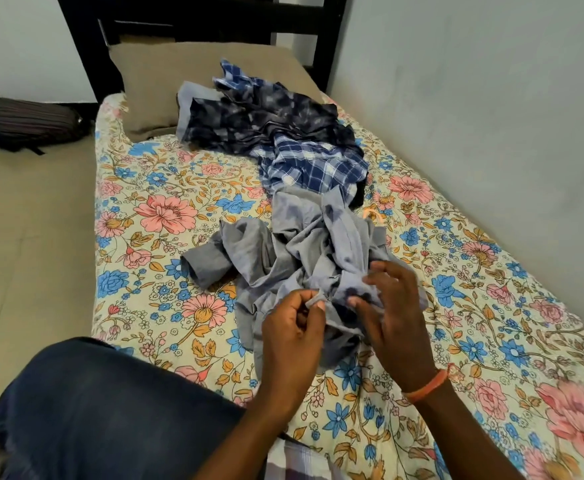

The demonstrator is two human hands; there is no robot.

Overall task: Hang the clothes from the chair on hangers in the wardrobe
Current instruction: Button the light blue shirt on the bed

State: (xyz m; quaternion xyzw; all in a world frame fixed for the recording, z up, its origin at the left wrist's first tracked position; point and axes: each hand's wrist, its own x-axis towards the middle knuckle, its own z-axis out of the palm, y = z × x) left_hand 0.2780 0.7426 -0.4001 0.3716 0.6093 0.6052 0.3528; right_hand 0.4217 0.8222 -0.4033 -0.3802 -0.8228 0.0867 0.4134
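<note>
From the head view, a bed (152, 216) with a floral sheet stands against a pale wall (474, 98), a tan pillow (166, 84) at its dark headboard (193, 15) and a black bag (27, 121) on the tiled floor (31, 237) beside it. A grey shirt (283, 251) lies crumpled mid-bed, with a plaid shirt (315, 164) and a dark shirt (259, 119) beyond it towards the pillow. The left hand (292, 327) has its grip pinched on a fold of the grey shirt, while the right hand (392, 306) rests its spread, loosely bent fingers on the same cloth.

A bed (166, 216) with a floral sheet stands against the pale wall (491, 98). A tan pillow (166, 84) lies at its dark headboard (193, 15); left of the bed, beige floor (31, 237) (a black backpack (27, 121) lies there).
</note>
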